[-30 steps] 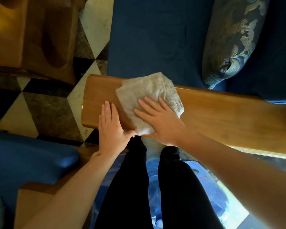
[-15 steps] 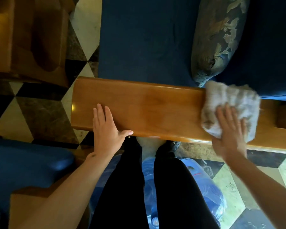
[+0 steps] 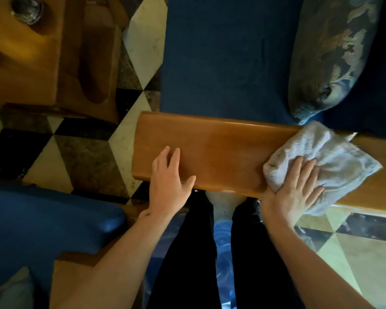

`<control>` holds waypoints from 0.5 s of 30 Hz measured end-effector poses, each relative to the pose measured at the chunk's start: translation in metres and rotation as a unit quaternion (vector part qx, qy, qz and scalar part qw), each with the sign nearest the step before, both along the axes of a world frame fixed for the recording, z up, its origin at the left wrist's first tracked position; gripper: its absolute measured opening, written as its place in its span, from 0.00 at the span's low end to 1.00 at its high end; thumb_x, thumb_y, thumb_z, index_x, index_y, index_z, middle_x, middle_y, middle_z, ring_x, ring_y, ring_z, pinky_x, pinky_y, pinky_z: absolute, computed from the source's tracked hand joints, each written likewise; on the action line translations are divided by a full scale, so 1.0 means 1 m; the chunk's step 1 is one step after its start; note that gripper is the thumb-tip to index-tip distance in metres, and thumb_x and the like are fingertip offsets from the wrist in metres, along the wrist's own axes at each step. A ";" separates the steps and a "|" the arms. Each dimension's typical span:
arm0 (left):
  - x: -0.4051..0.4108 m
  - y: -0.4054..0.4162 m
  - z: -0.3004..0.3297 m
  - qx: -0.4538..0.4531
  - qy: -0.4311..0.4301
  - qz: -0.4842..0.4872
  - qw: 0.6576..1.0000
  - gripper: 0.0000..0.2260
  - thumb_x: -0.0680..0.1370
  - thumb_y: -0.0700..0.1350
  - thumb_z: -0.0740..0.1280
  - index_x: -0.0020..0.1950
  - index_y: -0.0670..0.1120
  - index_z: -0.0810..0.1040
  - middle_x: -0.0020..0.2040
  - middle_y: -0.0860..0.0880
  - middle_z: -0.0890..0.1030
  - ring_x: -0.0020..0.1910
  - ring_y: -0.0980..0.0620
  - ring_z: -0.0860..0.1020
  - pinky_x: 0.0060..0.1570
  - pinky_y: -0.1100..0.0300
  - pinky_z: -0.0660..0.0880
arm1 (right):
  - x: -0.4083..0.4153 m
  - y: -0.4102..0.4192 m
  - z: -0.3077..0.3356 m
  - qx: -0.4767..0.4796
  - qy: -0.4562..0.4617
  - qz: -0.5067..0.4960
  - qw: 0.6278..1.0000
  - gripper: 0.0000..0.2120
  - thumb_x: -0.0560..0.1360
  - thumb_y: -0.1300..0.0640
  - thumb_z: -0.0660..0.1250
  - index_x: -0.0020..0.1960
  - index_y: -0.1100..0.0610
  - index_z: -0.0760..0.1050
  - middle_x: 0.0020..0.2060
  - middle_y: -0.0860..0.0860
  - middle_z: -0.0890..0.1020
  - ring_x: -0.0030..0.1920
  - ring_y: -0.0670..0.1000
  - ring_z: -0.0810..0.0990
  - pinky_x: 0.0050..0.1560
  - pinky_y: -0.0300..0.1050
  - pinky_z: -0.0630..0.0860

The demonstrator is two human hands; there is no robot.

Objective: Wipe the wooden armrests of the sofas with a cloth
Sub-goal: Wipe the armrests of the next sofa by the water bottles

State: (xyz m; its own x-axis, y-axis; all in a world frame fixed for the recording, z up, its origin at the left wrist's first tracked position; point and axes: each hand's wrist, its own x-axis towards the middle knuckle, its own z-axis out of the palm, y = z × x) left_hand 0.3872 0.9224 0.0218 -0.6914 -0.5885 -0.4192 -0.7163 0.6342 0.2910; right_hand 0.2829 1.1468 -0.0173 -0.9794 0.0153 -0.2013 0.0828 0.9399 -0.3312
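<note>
**Cloth drawn back from the armrest's far right**

Half a second before, the cloth [image 3: 325, 162] had lain farther right along the wooden armrest [image 3: 221, 152], near its back end; now it sat somewhat nearer the middle, just below the patterned cushion [image 3: 334, 61]. The right hand [image 3: 295, 189] pressed it flat with straight, spread fingers, the cloth lying under and beyond the fingertips. The left hand [image 3: 168, 181] stayed flat and open on the armrest's near edge, holding nothing.
</note>
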 end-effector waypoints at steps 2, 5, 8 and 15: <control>0.009 -0.025 0.003 0.022 0.029 0.018 0.999 0.31 0.80 0.51 0.67 0.80 0.47 0.59 0.80 0.46 0.60 0.78 0.47 0.56 0.75 0.50 0.60 | 0.026 -0.053 0.000 -0.004 -0.001 0.035 0.999 0.39 0.74 0.47 0.58 0.82 0.56 0.55 0.82 0.58 0.56 0.82 0.61 0.53 0.79 0.67 0.46; 0.024 -0.057 0.005 0.053 0.058 0.055 0.995 0.27 0.82 0.42 0.62 0.81 0.46 0.59 0.80 0.46 0.60 0.79 0.49 0.56 0.76 0.52 0.58 | 0.052 -0.128 0.003 -0.009 -0.026 0.108 0.994 0.46 0.68 0.52 0.65 0.83 0.53 0.50 0.83 0.56 0.52 0.82 0.58 0.49 0.79 0.62 0.39; 0.036 -0.077 0.004 0.104 0.109 0.168 0.974 0.26 0.82 0.38 0.59 0.80 0.46 0.61 0.78 0.45 0.64 0.76 0.48 0.62 0.76 0.52 0.59 | 0.066 -0.187 0.001 -0.011 -0.038 0.242 0.970 0.51 0.70 0.54 0.70 0.84 0.52 0.43 0.84 0.54 0.45 0.82 0.55 0.41 0.77 0.58 0.27; 0.051 -0.078 0.007 0.200 0.172 0.288 0.921 0.30 0.80 0.61 0.54 0.81 0.53 0.56 0.78 0.48 0.64 0.76 0.50 0.64 0.75 0.44 0.63 | 0.053 -0.190 -0.006 -0.031 -0.021 0.591 0.806 0.41 0.76 0.52 0.64 0.84 0.52 0.49 0.84 0.53 0.49 0.83 0.55 0.43 0.80 0.60 0.35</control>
State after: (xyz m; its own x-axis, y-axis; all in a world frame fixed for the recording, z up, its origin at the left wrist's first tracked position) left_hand 0.4385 0.8445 0.0287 -0.4451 -0.7456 -0.4960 -0.7221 -0.0287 0.6912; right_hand 0.3364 0.9565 -0.0236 -0.2949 -0.9345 -0.1995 -0.8451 0.3525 -0.4018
